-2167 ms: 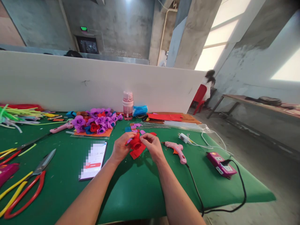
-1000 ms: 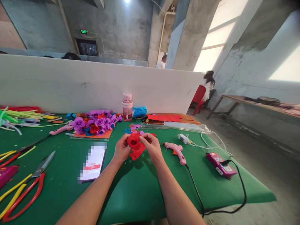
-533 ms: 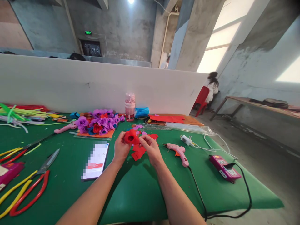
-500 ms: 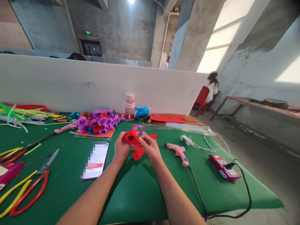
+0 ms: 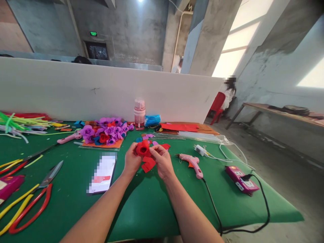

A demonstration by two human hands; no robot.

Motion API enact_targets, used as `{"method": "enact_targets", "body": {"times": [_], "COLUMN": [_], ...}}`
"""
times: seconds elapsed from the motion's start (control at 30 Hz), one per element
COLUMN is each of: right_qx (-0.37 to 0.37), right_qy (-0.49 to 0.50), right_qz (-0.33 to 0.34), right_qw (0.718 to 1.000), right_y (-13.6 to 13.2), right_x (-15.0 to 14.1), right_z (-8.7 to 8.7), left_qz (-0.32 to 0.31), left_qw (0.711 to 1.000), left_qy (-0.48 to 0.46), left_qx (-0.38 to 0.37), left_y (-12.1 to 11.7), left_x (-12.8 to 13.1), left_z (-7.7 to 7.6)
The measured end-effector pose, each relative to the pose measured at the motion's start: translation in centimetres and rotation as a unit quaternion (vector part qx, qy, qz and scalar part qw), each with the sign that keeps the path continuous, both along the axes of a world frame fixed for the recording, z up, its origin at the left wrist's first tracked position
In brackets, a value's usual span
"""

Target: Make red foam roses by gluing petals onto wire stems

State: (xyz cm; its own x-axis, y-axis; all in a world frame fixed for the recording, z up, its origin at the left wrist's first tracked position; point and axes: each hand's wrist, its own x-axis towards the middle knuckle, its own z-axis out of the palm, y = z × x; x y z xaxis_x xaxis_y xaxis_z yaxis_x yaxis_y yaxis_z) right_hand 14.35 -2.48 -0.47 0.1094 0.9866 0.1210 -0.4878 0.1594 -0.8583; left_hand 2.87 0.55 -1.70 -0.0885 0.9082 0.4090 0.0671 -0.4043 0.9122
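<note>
Red felt rose (image 5: pixel 142 148) sits between your two hands, raised just above worktop (image 5: pixel 152 206). Left hand (image 5: pixel 131 160) pinches rose from behind; right hand (image 5: pixel 162 160) closes fingertips on outer petal edge. Judge it light, soft, crushable: grip base, not petal rims. Loose red petal pieces (image 5: pixel 149 164) lie right beneath. Pink glue gun (image 5: pixel 191 162) near your right, cord trailing off edge. Phone (image 5: pixel 102 172) near left forearm. Scissors (image 5: pixel 32 199) well apart, far left. Pile of purple roses (image 5: pixel 106 130) behind
</note>
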Motion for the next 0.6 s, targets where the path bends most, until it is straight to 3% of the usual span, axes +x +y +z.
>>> {"method": "enact_targets", "body": {"times": [0.2, 0.4, 0.6], "right_qx": [0.0, -0.04, -0.05], "right_qy": [0.01, 0.041, 0.012], "right_qz": [-0.017, 0.016, 0.012], "right_qw": [1.0, 0.998, 0.999], "right_y": [-0.07, -0.12, -0.14], "right_x": [0.04, 0.05, 0.4], "right_z": [0.29, 0.28, 0.47], "left_qz": [0.001, -0.008, 0.004], "left_qw": [1.0, 1.0, 1.0], "left_qy": [0.001, 0.003, -0.004], "left_qx": [-0.006, -0.001, -0.002], "left_y": [-0.01, 0.15, 0.19], "left_x": [0.04, 0.03, 0.0], "left_z": [-0.14, -0.4, -0.27]}}
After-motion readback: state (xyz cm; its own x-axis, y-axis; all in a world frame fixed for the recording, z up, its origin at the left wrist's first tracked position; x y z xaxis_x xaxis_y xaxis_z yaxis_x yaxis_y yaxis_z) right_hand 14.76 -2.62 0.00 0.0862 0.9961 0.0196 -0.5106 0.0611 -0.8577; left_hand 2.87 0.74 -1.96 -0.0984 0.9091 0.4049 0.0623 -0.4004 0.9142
